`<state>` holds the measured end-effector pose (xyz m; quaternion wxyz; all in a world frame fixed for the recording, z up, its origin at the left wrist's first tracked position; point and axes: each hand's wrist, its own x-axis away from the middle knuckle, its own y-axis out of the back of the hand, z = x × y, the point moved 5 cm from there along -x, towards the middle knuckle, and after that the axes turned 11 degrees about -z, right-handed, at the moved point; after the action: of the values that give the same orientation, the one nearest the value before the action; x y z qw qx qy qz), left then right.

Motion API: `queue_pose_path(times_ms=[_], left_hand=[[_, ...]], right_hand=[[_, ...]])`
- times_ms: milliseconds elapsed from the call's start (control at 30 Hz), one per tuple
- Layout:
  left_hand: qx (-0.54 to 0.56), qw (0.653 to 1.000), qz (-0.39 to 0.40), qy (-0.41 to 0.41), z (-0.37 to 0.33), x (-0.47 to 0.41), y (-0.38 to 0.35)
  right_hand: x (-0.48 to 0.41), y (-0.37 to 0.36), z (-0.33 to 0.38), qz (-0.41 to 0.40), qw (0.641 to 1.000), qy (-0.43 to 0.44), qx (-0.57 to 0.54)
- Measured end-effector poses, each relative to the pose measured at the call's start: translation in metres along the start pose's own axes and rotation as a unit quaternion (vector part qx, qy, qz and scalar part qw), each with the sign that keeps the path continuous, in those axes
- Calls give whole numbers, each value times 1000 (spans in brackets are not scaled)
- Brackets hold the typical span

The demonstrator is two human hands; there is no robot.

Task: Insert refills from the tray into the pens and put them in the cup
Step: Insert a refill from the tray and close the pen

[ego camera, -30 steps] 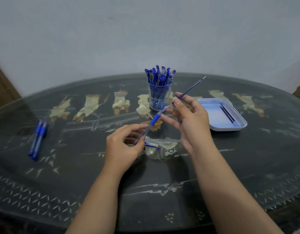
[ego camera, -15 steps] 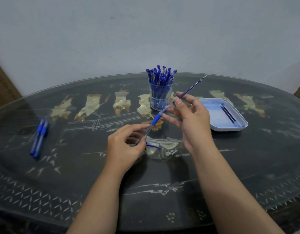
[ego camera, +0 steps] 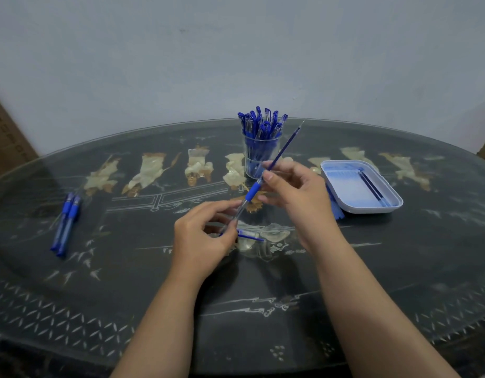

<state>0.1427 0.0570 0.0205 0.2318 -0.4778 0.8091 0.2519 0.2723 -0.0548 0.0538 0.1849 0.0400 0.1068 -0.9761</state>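
Desk [ego camera: 127,282]: dark glass; cup [ego camera: 259,159] far-centre, tray [ego camera: 372,210] near right edge.
Left hand [ego camera: 200,236]: fingers pinched pen barrel [ego camera: 245,203].
Right hand [ego camera: 298,192]: fingers pinched refill [ego camera: 285,148], partly inserted.
Next: probably push refill home.

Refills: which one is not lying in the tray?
The refill pinched by the right hand, slanting up past the cup, lower end in the barrel the left hand holds. The others lie in the tray.
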Motion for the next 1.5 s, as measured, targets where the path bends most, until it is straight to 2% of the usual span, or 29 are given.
queue_pose_path(times_ms=[367, 467, 533, 600, 700, 800, 900, 1000, 1067, 1133, 1200, 1300, 1500], left_hand=[[20, 999, -15, 43, 3, 0, 2], [31, 996, -41, 69, 6, -1, 4], [41, 992, -71, 96, 9, -3, 8], [61, 985, -102, 124, 11, -5, 13], [82, 978, -128, 145, 13, -5, 18], [84, 976, -133, 149, 13, -5, 18], [81, 978, -126, 146, 13, -4, 17], [77, 982, -109, 136, 13, -4, 14], [69, 986, -97, 120, 13, -3, 12], [52, 991, -77, 93, 12, -2, 9], [26, 997, -51, 54, 9, 0, 6], [-5, 1000, -16, -3, 4, 2, 1], [-29, 998, 20, -57, -2, 3, -2]], right_hand=[[6, -5, 0, 35, 998, -6, 52], [6, -7, -2, 45, 998, -8, 48], [5, -7, -5, 50, 995, 2, 89], [5, -8, -9, 81, 971, 54, 220], [10, -16, -18, 160, 889, 125, 411], [19, -25, -27, 210, 818, 166, 509], [22, -28, -32, 218, 796, 177, 536], [21, -27, -28, 214, 816, 162, 512], [16, -22, -16, 185, 870, 130, 438], [8, -10, 3, 116, 938, 101, 310], [2, 5, 24, 48, 980, 88, 170], [0, 18, 44, 19, 993, 89, 69], [1, 16, 49, 39, 974, 151, 165]])
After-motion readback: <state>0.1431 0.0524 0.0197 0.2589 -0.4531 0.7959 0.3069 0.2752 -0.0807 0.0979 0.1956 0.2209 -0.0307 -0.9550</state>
